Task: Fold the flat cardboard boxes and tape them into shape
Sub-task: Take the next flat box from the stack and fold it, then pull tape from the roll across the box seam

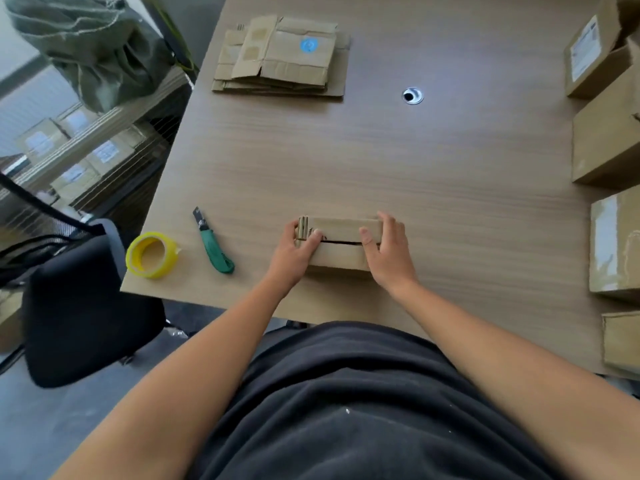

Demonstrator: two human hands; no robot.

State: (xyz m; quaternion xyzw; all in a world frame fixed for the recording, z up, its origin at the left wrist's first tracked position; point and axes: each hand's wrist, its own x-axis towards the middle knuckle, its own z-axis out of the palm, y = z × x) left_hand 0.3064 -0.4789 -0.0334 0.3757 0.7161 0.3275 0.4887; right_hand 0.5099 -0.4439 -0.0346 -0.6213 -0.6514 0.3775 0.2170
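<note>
A big wooden table [381, 161] fills most of the view. A black chair [79, 306] stands by its near left corner. A big green bag [93, 46] sits far off on the left, past the table edge. Along the right edge of the table is a row of made-up boxes [606, 147], and some have shiny tape on them. On the far side of the table, a bit to the left, lies a pile of flat cardboard [284, 60].

The small box [341, 256] sits on the table near the person, about in the middle. Its two top flaps are folded down, and a thin dark gap shows between them. The left hand [294, 252] holds the left end of the small box, with its fingers curled round it. The right hand [388, 254] holds the right end, with the thumb on top by the gap and the fingers wrapped over the far edge. The two hands are apart, one at each end.

A yellow roll of tape [151, 255] lies on the table to the left, close to the near left corner. A green cutter knife [214, 247] lies between the roll of tape and the left hand and touches neither. A small round metal hole [412, 95] is in the table, far and a bit to the right. A round blue sticker [308, 45] is on the top sheet of the pile.
</note>
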